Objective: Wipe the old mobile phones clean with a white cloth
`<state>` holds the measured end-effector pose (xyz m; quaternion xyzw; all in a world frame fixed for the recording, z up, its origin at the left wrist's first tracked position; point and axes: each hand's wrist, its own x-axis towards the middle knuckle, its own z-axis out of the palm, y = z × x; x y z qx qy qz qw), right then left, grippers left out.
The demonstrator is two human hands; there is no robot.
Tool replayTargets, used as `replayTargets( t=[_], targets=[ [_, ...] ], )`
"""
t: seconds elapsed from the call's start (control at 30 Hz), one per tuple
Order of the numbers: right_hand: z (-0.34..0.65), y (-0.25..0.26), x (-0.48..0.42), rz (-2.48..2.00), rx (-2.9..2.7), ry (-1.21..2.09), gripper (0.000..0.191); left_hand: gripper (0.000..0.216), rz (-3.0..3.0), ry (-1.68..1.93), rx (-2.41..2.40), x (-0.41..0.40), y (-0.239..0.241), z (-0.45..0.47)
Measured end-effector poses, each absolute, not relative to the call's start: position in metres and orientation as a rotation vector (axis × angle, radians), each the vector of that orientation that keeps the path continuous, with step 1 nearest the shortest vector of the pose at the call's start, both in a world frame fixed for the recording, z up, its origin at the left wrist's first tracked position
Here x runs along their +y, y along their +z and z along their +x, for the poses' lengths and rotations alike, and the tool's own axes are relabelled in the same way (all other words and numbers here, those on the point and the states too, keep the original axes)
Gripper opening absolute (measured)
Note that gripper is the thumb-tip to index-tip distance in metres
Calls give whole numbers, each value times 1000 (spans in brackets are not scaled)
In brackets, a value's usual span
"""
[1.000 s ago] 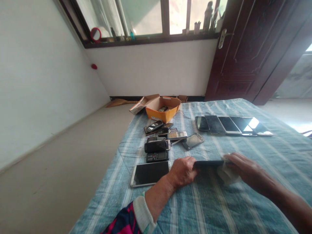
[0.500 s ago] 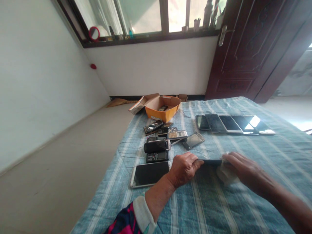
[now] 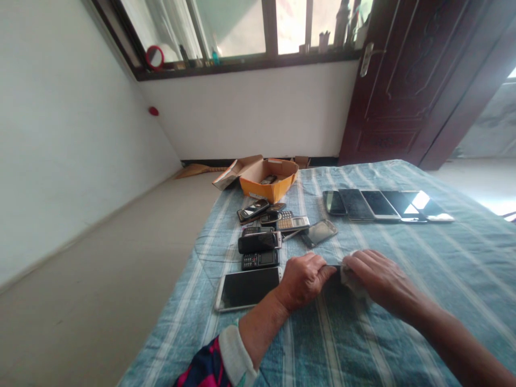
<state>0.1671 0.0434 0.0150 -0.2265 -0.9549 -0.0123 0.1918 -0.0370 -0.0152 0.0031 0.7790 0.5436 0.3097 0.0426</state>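
My left hand (image 3: 303, 279) grips one end of a dark smartphone (image 3: 332, 267) held edge-on just above the striped blue cloth (image 3: 363, 333). My right hand (image 3: 377, 274) presses a white wipe (image 3: 350, 278) against that phone, close to the left hand, and hides most of it. A large smartphone (image 3: 248, 287) with a dark screen lies flat just left of my left hand. Behind it sits a cluster of old keypad phones (image 3: 266, 228).
A row of several smartphones (image 3: 382, 205) lies face up at the far right of the cloth. An open orange cardboard box (image 3: 269, 179) stands at the far edge. Beyond are a white wall, a window sill and a dark wooden door (image 3: 407, 80).
My right hand with the wipe has slid left along the phone, toward my left hand. The left hand has stayed in place.
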Motion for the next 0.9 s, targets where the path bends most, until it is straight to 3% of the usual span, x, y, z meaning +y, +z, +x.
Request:
replayTargets(
  t=[0.63,0.9],
  targets=[
    [226,6,63,-858,-2448,229,23,35,2376,1020,1700,-15,4,-36],
    [231,12,61,-910,-2315,-154,29,35,2370,1042,1733,-14,-1,-36]
  ],
)
